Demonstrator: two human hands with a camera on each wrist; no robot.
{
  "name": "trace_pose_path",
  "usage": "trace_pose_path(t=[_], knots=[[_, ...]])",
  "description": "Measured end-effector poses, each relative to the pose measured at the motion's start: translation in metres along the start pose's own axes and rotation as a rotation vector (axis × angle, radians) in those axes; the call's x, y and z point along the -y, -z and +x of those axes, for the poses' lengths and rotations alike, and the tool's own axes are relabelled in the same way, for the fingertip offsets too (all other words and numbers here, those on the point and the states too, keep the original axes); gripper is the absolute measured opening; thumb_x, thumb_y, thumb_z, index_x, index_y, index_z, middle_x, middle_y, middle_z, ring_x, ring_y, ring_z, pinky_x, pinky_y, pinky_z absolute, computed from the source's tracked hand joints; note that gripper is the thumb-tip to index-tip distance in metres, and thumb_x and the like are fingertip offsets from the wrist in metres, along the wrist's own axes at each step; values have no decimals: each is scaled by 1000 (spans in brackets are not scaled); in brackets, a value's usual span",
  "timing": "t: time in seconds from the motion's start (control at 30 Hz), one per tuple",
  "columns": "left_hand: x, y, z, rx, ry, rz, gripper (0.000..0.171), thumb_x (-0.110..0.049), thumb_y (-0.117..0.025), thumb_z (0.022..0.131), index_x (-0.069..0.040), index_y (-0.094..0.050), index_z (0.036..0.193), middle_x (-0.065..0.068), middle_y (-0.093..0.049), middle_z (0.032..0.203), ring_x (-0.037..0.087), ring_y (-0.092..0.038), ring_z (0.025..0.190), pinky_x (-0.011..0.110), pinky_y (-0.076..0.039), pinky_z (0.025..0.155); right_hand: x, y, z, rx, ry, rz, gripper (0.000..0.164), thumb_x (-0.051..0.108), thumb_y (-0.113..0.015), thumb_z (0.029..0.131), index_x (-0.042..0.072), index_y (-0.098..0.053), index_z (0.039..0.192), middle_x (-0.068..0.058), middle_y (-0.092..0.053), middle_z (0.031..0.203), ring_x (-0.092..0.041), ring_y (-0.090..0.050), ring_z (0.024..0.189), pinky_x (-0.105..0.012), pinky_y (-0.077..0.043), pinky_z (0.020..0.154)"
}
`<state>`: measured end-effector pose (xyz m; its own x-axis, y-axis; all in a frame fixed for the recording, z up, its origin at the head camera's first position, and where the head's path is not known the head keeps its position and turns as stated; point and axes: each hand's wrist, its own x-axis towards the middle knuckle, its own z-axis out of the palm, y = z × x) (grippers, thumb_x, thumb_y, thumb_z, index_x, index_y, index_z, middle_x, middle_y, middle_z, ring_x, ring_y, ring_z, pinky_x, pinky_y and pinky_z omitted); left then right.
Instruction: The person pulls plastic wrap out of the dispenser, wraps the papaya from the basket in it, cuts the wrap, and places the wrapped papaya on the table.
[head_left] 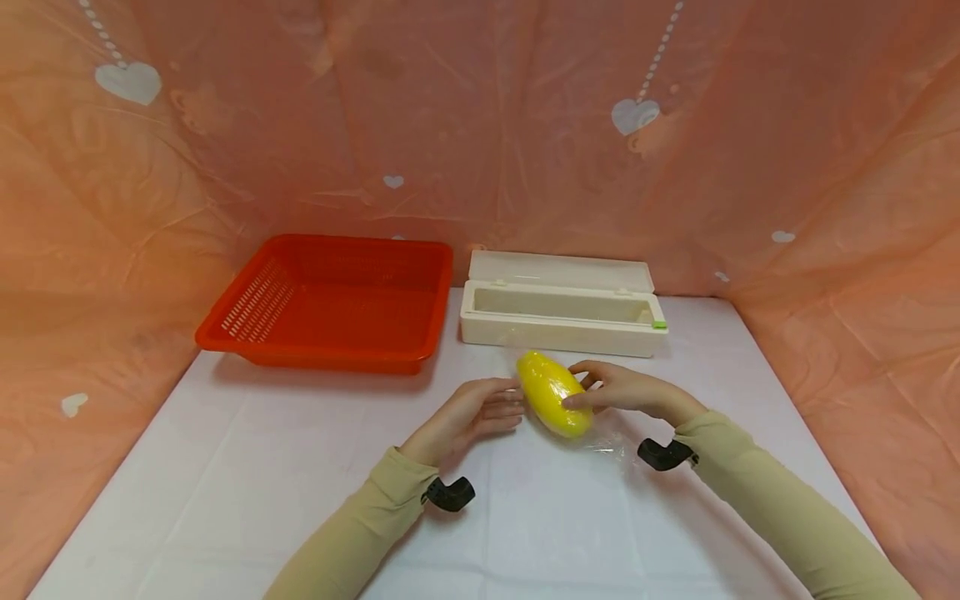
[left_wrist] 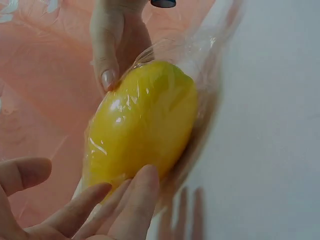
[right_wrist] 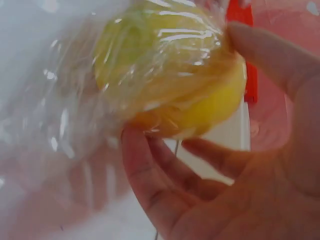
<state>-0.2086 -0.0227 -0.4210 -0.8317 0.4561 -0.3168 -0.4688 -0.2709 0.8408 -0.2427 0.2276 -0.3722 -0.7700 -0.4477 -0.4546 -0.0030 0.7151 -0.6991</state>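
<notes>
A: What's nearest?

B: Two tan sleeves, a left sleeve [head_left: 360,521] and a right sleeve [head_left: 787,504], reaching in over a white cloth [head_left: 558,533]. A small black camera [head_left: 450,494] sits at the left wrist, and another one [head_left: 663,455] at the right.

A: And the hands?

B: The left hand [head_left: 474,412] has its fingers stretched out beside a yellow fruit [head_left: 553,393], with nothing gripped. In the left wrist view its fingertips reach the fruit's near end; I can't tell how firmly they touch.

A: So the right one has it?

B: Yes, the right hand [head_left: 628,390] grips the fruit, thumb on one side and curled fingers on the other.

A: Where is the fruit exactly?

B: Between the two hands, tilted, in front of the white box [head_left: 558,336]. Clear plastic film [right_wrist: 65,110] wraps it, with a loose, crinkled end trailing off. Whether it touches the cloth, I can't tell.

A: Farther back?

B: The box stands with its lid [head_left: 562,270] raised, a green piece [head_left: 659,325] at its right end. A red basket [head_left: 337,360] stands to its left. Behind both hangs a pink curtain [head_left: 487,108] with pale hearts [head_left: 635,116].
</notes>
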Motion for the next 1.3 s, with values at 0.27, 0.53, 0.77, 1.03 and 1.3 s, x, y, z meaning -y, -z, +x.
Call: trace_pose_path(t=[0.27, 0.53, 0.77, 1.03, 1.3], knots=[[-7, 1, 4, -9, -19, -39, 41, -24, -48, 90, 5, -49, 119, 22, -52, 116, 33, -53, 103, 43, -42, 87, 3, -15, 3, -36, -74, 134, 68, 47, -65, 75, 5, -40, 122, -12, -52, 105, -21, -53, 90, -35, -47, 81], [-18, 10, 13, 8, 20, -36, 50, -30, -52, 87, 5, -45, 123, 24, -52, 115, 36, -53, 102, 48, -42, 86, -3, -24, -1, -4, -32, 442, 55, 33, -57, 85, -3, -38, 122, -16, -48, 110, -23, -52, 90, -40, -43, 87], [-17, 5, 24, -30, -20, 202, 51, -31, -70, 75, -1, -50, 112, 17, -60, 99, 28, -60, 85, 43, -48, 78, -9, -28, -1, 10, 8, 629, 54, 23, -56, 87, -7, -32, 125, -21, -45, 116, -27, -55, 95, -42, -41, 89], [-14, -4, 33, -148, -17, 366, 58, -25, -80, 63, -5, -48, 107, 15, -59, 93, 25, -61, 77, 40, -50, 72, -29, -30, -5, 17, 140, 667, 47, 16, -51, 90, -7, -32, 127, -23, -49, 119, -32, -53, 104, -43, -40, 90], [1, 5, 51, -172, 25, 392, 72, -38, -85, 50, -10, -48, 106, 13, -56, 97, 23, -61, 78, 33, -52, 66, -51, -28, -22, -182, 464, 268, 49, 6, -64, 81, -1, -44, 125, -21, -47, 123, -31, -47, 112, -34, -42, 88]])
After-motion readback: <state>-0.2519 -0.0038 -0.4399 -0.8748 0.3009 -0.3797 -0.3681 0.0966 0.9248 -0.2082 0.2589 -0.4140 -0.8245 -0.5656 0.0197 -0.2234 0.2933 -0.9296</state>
